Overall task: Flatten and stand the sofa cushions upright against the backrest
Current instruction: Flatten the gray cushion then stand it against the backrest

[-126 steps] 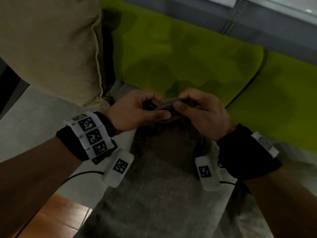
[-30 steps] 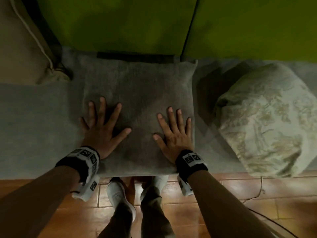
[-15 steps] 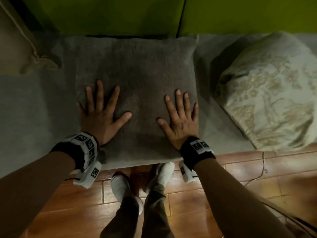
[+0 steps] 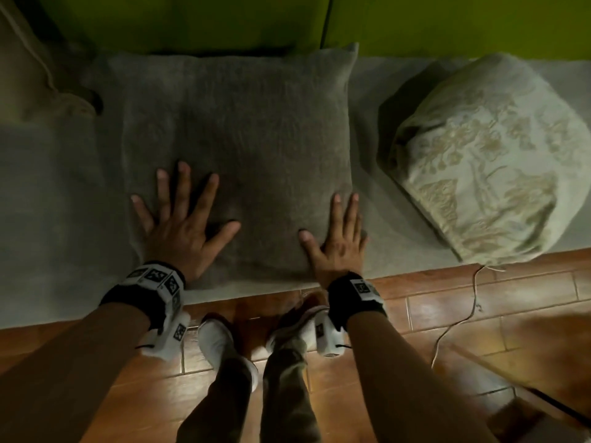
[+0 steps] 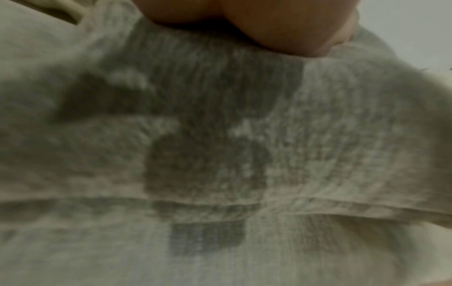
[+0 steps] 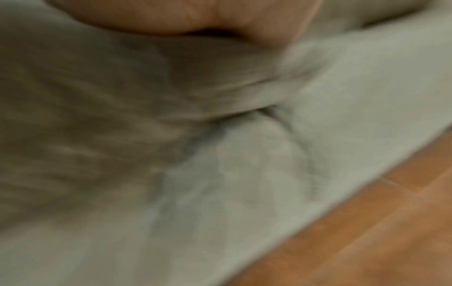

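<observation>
Cushions on the sofa seat, our hands on the middle one

We have the grey cushion point(image 4: 243, 148) lying flat on the sofa seat point(image 4: 48, 193), its far edge against the backrest point(image 4: 192, 24). Our left hand point(image 4: 180, 233) rests on its near left part, our right hand point(image 4: 339, 247) on its near right corner. The patterned cushion point(image 4: 492, 161) lies to its right, another cushion point(image 4: 28, 68) at far left. The floor point(image 4: 447, 298) lies before the seat.

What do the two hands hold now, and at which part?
Nothing is held. The left hand and the right hand lie flat, fingers straight, and press the near part of the grey cushion, which lies on the sofa seat.
</observation>
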Action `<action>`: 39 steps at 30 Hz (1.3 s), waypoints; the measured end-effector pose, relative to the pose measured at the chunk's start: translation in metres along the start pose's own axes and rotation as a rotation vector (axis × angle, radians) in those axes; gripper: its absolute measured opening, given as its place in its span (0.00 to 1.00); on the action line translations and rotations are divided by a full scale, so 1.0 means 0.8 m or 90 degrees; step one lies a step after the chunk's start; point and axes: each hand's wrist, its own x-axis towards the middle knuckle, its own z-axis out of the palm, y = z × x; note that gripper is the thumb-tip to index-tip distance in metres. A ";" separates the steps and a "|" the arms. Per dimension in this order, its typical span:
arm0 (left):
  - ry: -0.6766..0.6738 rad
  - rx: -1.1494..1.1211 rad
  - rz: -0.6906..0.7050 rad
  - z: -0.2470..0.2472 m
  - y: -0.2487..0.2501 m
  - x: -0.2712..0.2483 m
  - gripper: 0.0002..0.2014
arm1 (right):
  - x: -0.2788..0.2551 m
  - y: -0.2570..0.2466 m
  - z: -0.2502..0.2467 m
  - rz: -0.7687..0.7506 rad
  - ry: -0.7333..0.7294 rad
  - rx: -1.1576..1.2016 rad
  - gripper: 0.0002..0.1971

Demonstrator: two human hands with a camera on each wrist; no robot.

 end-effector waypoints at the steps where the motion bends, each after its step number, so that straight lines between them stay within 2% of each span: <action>1: 0.003 0.001 -0.004 0.005 0.001 0.004 0.41 | 0.002 0.014 0.003 0.012 -0.014 0.013 0.46; 3: 0.003 0.007 -0.001 0.011 0.005 0.011 0.40 | 0.008 0.029 0.005 0.004 -0.032 0.011 0.45; 6: 0.014 -0.011 0.017 0.012 0.004 0.009 0.40 | 0.009 0.039 0.006 -0.012 -0.010 0.002 0.47; 9: 0.075 -0.071 0.045 0.004 -0.008 -0.004 0.40 | -0.008 0.054 -0.005 0.014 0.034 -0.006 0.46; 11: 0.099 -0.133 0.013 -0.001 -0.023 -0.017 0.38 | -0.027 0.067 -0.015 0.052 0.032 -0.020 0.46; 13: 0.108 -0.256 -0.082 -0.005 -0.034 -0.033 0.36 | -0.043 0.074 -0.027 0.062 0.032 0.005 0.45; 16: 0.084 -0.447 -0.294 -0.021 -0.038 -0.053 0.30 | -0.054 0.070 -0.047 0.137 0.012 0.101 0.25; 18: 0.018 -0.487 -0.455 -0.030 -0.045 -0.063 0.31 | -0.057 0.067 -0.058 0.198 0.043 0.169 0.22; 19: -0.015 -0.468 -0.499 -0.029 -0.052 -0.068 0.30 | -0.059 0.067 -0.061 0.224 0.060 0.190 0.23; 21: -0.053 -0.389 -0.484 -0.024 -0.067 -0.076 0.25 | -0.059 0.061 -0.061 0.254 0.091 0.197 0.25; 22: -0.046 -0.354 -0.468 -0.020 -0.073 -0.078 0.29 | -0.058 0.060 -0.060 0.259 0.104 0.187 0.26; 24: 0.003 -0.314 -0.464 -0.030 -0.073 -0.079 0.42 | -0.057 0.053 -0.063 0.257 0.114 0.153 0.27; 25: 0.006 -0.282 -0.475 -0.034 -0.075 -0.079 0.43 | -0.058 0.051 -0.066 0.258 0.111 0.139 0.27; 27: -0.019 -0.241 -0.488 -0.043 -0.073 -0.078 0.37 | -0.058 0.054 -0.075 0.250 0.082 0.101 0.25; 30: -0.003 -0.263 -0.508 -0.053 -0.083 -0.089 0.29 | -0.052 0.071 -0.089 0.230 -0.006 0.050 0.24; 32: -0.004 -0.289 -0.552 -0.056 -0.100 -0.102 0.24 | -0.047 0.091 -0.105 0.244 -0.033 0.037 0.28; 34: 0.031 -0.369 -0.558 -0.065 -0.112 -0.099 0.31 | -0.037 0.103 -0.122 0.243 -0.001 0.042 0.36; 35: 0.055 -0.450 -0.549 -0.075 -0.111 -0.086 0.34 | -0.033 0.101 -0.130 0.214 0.018 0.050 0.37; 37: 0.067 -0.562 -0.520 -0.092 -0.106 -0.049 0.37 | -0.025 0.066 -0.147 0.133 -0.015 0.081 0.33; 39: 0.041 -0.582 -0.496 -0.099 -0.098 -0.004 0.47 | -0.001 0.022 -0.153 0.092 -0.052 0.127 0.25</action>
